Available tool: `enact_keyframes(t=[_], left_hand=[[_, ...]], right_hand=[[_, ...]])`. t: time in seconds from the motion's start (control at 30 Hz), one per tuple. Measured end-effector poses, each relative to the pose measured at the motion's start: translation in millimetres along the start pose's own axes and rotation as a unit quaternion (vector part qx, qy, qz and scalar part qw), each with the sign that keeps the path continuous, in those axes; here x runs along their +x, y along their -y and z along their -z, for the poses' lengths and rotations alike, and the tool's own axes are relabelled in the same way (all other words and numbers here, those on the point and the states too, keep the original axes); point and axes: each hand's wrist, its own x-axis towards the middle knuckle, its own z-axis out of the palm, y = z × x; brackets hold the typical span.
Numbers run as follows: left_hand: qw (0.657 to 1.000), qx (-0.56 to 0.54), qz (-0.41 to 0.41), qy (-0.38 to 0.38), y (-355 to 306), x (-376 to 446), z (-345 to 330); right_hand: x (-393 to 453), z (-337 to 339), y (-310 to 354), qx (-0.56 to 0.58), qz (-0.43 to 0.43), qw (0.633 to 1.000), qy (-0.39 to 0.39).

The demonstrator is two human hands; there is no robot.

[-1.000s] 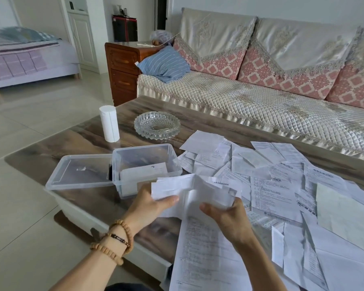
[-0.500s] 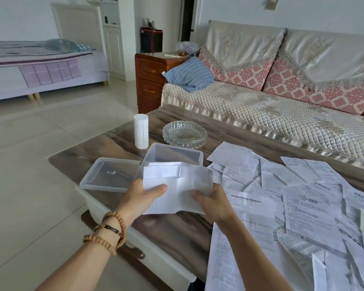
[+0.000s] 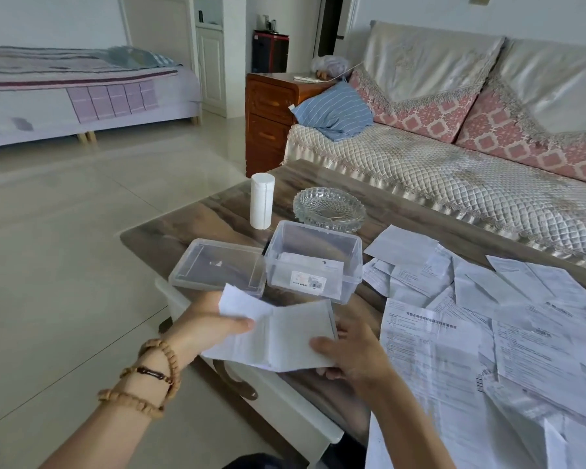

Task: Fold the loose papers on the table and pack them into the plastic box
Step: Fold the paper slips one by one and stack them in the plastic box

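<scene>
Both hands hold one folded white paper (image 3: 285,340) just in front of the clear plastic box (image 3: 352,258). My left hand (image 3: 203,328) pinches its left end with the thumb on top. My right hand (image 3: 356,357) grips its right end. The open box stands on the table (image 3: 190,231) with folded paper lying inside. Many loose printed papers (image 3: 487,319) cover the right part of the table.
The box's clear lid (image 3: 217,265) lies left of the box. A white cylinder (image 3: 262,201) and a glass ashtray (image 3: 330,209) stand behind it. A sofa (image 3: 454,170) runs along the table's far side. Open tiled floor lies to the left.
The paper has gone from a crumpled bundle to a flatter folded piece, now held lower in front of the box. My view has swung left.
</scene>
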Motion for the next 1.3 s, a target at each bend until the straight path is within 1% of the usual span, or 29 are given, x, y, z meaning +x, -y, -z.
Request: enact_keyframes(t=[0.07,0.1,0.13,0.17,0.2,0.23,0.27,0.3,0.33,0.37,0.4,0.43,0.47,0.5,0.53,0.57,0.6,0.67,0.7,0.73,0.8,0.83,0.9,0.97,1.0,1.07,1.17,1.23,1.3], left_hand=[[0.999,0.040,-0.007,-0.024,0.1,3.3,-9.3],[0.996,0.076,-0.019,-0.046,-3.3,6.6,-15.8],[0.990,0.124,-0.031,-0.065,-7.0,9.1,-21.9],[0.979,0.182,-0.040,-0.085,-12.2,8.5,-26.6],[0.962,0.247,-0.043,-0.106,-15.0,8.4,-29.0],[0.941,0.309,-0.043,-0.128,-17.5,6.4,-30.1],[0.920,0.360,-0.043,-0.148,-20.7,3.7,-30.5],[0.900,0.398,-0.059,-0.167,-25.1,-1.4,-31.6],[0.884,0.417,-0.094,-0.190,-29.3,-7.1,-34.6],[0.878,0.410,-0.146,-0.202,-33.5,-13.1,-39.1],[0.881,0.382,-0.205,-0.188,-37.7,-20.8,-47.7],[0.888,0.350,-0.264,-0.141,-40.1,-28.6,-57.9],[0.887,0.333,-0.315,-0.059,-40.7,-39.4,-71.5],[0.870,0.337,-0.357,0.040,-41.0,-52.4,-86.5],[0.838,0.353,-0.394,0.131,-40.0,-63.8,-100.5],[0.802,0.377,-0.418,0.200,-36.9,-75.1,-116.4],[0.769,0.410,-0.429,0.238,-32.1,-81.7,-129.0],[0.715,0.475,-0.443,0.258,-22.4,-85.1,-149.0],[0.706,0.489,-0.441,0.261,-21.0,-85.4,-155.6],[0.718,0.484,-0.424,0.267,-22.5,-86.9,-158.5],[0.772,0.436,-0.358,0.292,-31.2,-91.6,-159.0],[0.799,0.415,-0.314,0.301,-37.9,-95.6,-157.3],[0.841,0.397,-0.236,0.282,-49.9,-105.0,-148.4],[0.872,0.382,-0.181,0.246,-56.3,-112.2,-136.2],[0.886,0.366,-0.169,0.230,-56.3,-114.8,-131.5],[0.908,0.313,-0.164,0.225,-55.8,-116.7,-128.6],[0.924,0.261,-0.176,0.217,-55.9,-120.3,-138.3],[0.933,0.253,-0.175,0.188,-56.0,-118.3,-151.6],[0.945,0.248,-0.176,0.121,-57.2,-114.0,-167.6]], right_hand=[[3.7,-6.3,-0.8,-0.065,-0.038,0.995,-0.060],[5.7,-9.2,1.8,-0.103,-0.039,0.990,-0.088],[6.0,-12.1,5.7,-0.169,-0.035,0.979,-0.111],[5.0,-14.3,9.7,-0.266,-0.030,0.955,-0.129],[1.5,-14.9,13.8,-0.361,-0.022,0.921,-0.145],[-2.7,-14.4,16.0,-0.429,-0.007,0.889,-0.161],[-7.2,-12.6,17.3,-0.460,0.013,0.872,-0.170],[-13.7,-8.8,17.5,-0.460,0.035,0.869,-0.176],[-20.8,-3.0,16.0,-0.446,0.054,0.874,-0.184],[-27.9,5.6,11.8,-0.431,0.071,0.879,-0.194],[-39.6,17.0,5.9,-0.425,0.086,0.879,-0.197],[-50.5,28.5,-2.7,-0.440,0.100,0.874,-0.182],[-63.8,40.6,-13.1,-0.467,0.108,0.864,-0.156],[-78.6,51.9,-23.3,-0.493,0.107,0.854,-0.124],[-91.3,62.1,-32.8,-0.510,0.107,0.848,-0.096],[-106.5,74.1,-42.5,-0.513,0.108,0.848,-0.078],[-118.3,83.5,-50.0,-0.508,0.108,0.852,-0.059],[-139.3,99.1,-60.2,-0.503,0.108,0.858,-0.011],[-148.4,105.2,-62.2,-0.516,0.098,0.851,0.021],[-154.9,108.2,-63.2,-0.531,0.090,0.841,0.049],[-162.9,111.8,-67.3,-0.541,0.076,0.835,0.066],[-165.9,112.4,-66.6,-0.523,0.071,0.848,0.051],[-166.0,122.0,-68.9,-0.452,0.050,0.891,-0.005],[-165.0,129.5,-63.7,-0.361,0.007,0.931,-0.050],[-165.8,131.1,-60.1,-0.320,0.005,0.945,-0.064],[-164.9,131.1,-56.3,-0.242,0.001,0.967,-0.083],[-158.2,127.3,-53.9,-0.163,-0.033,0.974,-0.155],[-146.2,124.1,-57.9,-0.173,-0.041,0.960,-0.215],[-133.4,119.9,-60.6,-0.221,-0.043,0.940,-0.256]])
